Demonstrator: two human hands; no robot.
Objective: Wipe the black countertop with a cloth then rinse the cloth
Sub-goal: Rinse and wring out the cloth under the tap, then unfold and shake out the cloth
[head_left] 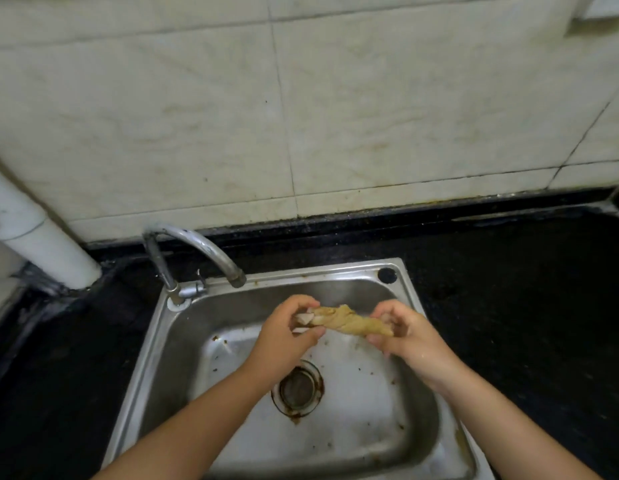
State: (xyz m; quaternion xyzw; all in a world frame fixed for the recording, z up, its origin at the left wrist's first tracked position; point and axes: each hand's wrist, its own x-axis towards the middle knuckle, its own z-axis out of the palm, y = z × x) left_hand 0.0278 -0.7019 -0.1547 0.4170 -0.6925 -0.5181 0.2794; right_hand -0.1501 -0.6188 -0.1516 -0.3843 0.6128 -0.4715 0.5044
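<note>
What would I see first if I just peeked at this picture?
Two hands over the metal sink: the left hand and right hand grip the ends of a yellowish cloth, twisted like a rope. Behind them a curved tap reaches over the basin, no water visibly running.

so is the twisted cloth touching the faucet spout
Apart. The head view shows the cloth, gripped at its ends by the left hand and right hand, held over the sink, with bare basin wall visible between it and the faucet spout.
</note>
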